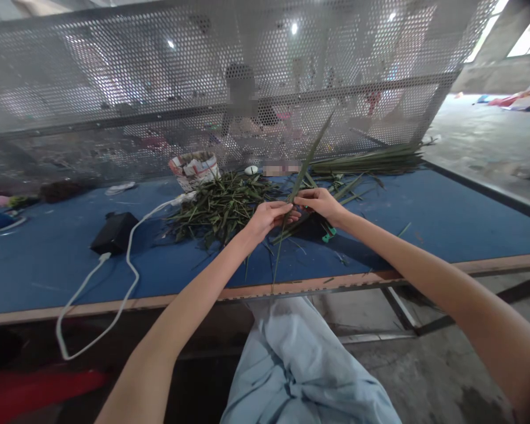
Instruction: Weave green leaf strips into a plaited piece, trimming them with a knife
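Observation:
Both my hands meet over the blue tabletop around one long green leaf strip (310, 154). It rises to a point at the upper right, and a thin tail hangs down toward the table's front edge. My left hand (271, 217) pinches the strip from the left. From the right, my right hand (320, 203) grips it just beside the left fingertips. A heap of cut leaf pieces (229, 203) lies to the left of my hands. Under my right wrist is a small green object (329, 235), its kind unclear. Behind, a bundle of long leaves (371, 160) rests on the table.
A perforated metal screen (150, 88) stands along the back of the blue table (450, 218). At left are a black box (115, 232) with a white cable (132, 259) looping over the front edge, and a paper-covered container (196, 169). A person is visible through the screen.

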{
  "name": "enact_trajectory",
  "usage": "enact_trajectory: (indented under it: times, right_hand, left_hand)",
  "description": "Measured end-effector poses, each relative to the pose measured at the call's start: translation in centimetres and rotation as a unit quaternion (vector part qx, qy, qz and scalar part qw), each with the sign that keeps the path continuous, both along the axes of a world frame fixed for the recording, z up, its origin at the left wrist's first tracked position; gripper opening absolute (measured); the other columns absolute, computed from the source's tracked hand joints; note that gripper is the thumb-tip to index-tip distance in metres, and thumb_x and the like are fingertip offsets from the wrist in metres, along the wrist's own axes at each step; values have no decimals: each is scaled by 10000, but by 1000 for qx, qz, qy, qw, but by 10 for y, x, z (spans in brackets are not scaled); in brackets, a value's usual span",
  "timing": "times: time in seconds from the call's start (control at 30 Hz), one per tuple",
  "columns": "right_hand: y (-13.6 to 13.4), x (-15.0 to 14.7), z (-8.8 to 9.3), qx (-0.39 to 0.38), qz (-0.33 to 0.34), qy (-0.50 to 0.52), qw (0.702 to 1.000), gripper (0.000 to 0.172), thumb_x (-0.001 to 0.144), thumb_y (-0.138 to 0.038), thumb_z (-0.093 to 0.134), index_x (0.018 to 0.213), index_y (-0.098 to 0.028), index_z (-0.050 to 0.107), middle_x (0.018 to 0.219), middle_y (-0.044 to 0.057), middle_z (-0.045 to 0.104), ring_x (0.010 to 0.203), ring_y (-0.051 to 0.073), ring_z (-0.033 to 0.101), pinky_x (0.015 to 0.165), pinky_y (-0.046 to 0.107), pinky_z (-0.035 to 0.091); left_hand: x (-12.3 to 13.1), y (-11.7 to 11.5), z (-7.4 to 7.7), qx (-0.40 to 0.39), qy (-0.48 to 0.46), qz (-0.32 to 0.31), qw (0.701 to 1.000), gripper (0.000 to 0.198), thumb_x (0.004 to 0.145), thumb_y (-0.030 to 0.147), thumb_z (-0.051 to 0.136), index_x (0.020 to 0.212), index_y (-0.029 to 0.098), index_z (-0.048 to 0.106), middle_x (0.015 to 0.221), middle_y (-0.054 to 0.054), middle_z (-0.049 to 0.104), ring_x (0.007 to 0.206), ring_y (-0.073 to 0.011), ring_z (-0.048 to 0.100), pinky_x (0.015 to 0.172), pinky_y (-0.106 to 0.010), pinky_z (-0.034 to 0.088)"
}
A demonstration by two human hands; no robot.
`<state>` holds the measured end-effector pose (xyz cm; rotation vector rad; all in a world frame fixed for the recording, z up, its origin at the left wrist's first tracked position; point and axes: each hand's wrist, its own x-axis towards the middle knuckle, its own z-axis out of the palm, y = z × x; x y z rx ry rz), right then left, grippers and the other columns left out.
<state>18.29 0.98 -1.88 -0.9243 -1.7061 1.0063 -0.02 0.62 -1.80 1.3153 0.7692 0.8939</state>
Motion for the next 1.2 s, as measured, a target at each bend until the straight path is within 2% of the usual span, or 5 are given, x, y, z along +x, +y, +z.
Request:
enact_trajectory:
  times: [0.27,0.5,0.73,0.97,1.2]
  right_hand:
    - [14,27,1,294,-306,-162,891,615,844,-469,598,1363,-189,422,1118,137,604,910,251,607,750,410,506]
    - [15,48,21,431,-282,-402,756,233,926,-259,503,1096,-234,660,1325,126,542,1275,319,439,1017,520,369]
    - [24,57,20,398,-288,-430,757,338,995,-323,353,958,-175,654,883,115,674,974,276,558,869,443,446]
    - [20,60,22,417,-299,-402,758,495,941,-392,467,1384,-174,447,1385,172,496,1283,329,432,1020,531,377]
    - [17,52,22,441,-236,-425,755,339,940,-313,473,1247,-200,560,1467,124,445,1375,299,364,1104,550,316]
  left_hand:
    - [2,-11,8,77,72,36,994,235,703,366,765,737,135,742,737,-88,743,694,-199,697,731,-343,547]
    - [3,-15,10,104,102,16,989,235,730,369,745,737,134,743,739,-99,742,714,-218,704,747,-371,557]
    - [-2,-4,6,77,50,81,992,183,730,323,736,740,140,732,745,-78,744,692,-193,696,760,-360,546]
    - [-1,-6,6,86,74,34,993,225,711,359,754,743,137,735,730,-83,741,692,-201,696,735,-351,545]
    - [2,-9,7,96,98,11,990,229,719,368,745,719,139,733,716,-80,740,671,-186,690,728,-336,549]
